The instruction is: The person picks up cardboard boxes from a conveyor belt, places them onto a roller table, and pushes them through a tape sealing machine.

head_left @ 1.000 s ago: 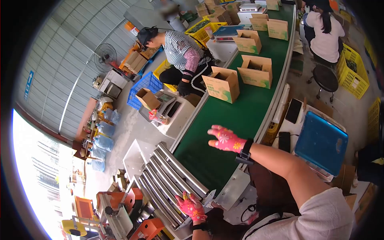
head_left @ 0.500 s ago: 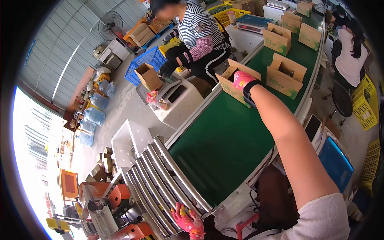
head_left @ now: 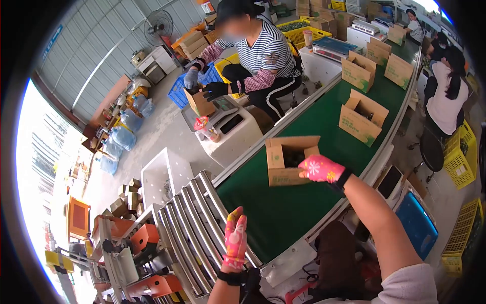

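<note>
My right hand (head_left: 322,169), in a pink flowered glove, grips the near right edge of an open cardboard box (head_left: 286,177) on the green conveyor belt (head_left: 273,213). The inside of that box is dark, and its contents are hard to make out. My left hand (head_left: 236,238), gloved the same way, is raised over the lower end of the metal rollers (head_left: 195,223). Its fingers point upward and hold nothing. Another open box (head_left: 362,121) stands farther up the belt.
More boxes (head_left: 357,73) stand up the belt. Across it a seated co-worker (head_left: 268,50) handles a small box (head_left: 200,103) beside a scale and a drink cup (head_left: 206,128). Orange machinery (head_left: 147,235) adjoins the rollers. A blue tray (head_left: 416,223) lies at right.
My right hand has drawn the box down the belt toward me and turned it. My left hand has lifted off the rollers. The co-worker now has both hands at the small box.
</note>
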A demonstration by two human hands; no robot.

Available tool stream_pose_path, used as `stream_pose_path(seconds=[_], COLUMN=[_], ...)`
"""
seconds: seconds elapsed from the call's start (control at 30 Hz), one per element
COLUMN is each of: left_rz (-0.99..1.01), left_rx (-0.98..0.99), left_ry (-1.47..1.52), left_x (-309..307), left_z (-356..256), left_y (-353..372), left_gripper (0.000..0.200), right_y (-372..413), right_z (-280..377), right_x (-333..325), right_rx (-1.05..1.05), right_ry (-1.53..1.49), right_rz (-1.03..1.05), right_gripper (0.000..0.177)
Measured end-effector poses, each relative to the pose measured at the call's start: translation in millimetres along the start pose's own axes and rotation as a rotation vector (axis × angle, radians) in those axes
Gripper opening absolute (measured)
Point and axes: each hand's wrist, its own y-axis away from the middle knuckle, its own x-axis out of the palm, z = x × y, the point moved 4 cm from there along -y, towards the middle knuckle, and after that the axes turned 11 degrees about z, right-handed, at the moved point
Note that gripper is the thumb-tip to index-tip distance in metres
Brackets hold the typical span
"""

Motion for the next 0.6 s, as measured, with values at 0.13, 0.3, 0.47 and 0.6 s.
stream_pose_path(seconds=[0.13, 0.3, 0.47, 0.6], left_rz=[-0.156, -0.120, -0.056, 0.034], left_rx=[-0.273, -0.328, -0.034, 0.051], left_ry=[-0.221, -0.111, -0.114, 0.388], left_x=[5, 15, -17, -62], left_z=[81, 89, 25, -8], left_y=[-37, -22, 1, 74], left_gripper=[0.052, 0.052, 0.044, 0.036], right_y=[79, 128, 154, 143], right_z=[28, 48, 123, 191], right_x=[73, 128, 106, 138], right_rx=[-0.081, -0.335, -0.495, -0.691], right_ry=[-0.054, 0.164, 0.307, 0.427], right_rz=[0.114, -0.055, -0.222, -0.390], right_gripper=[0.042, 0.029, 0.024, 0.021])
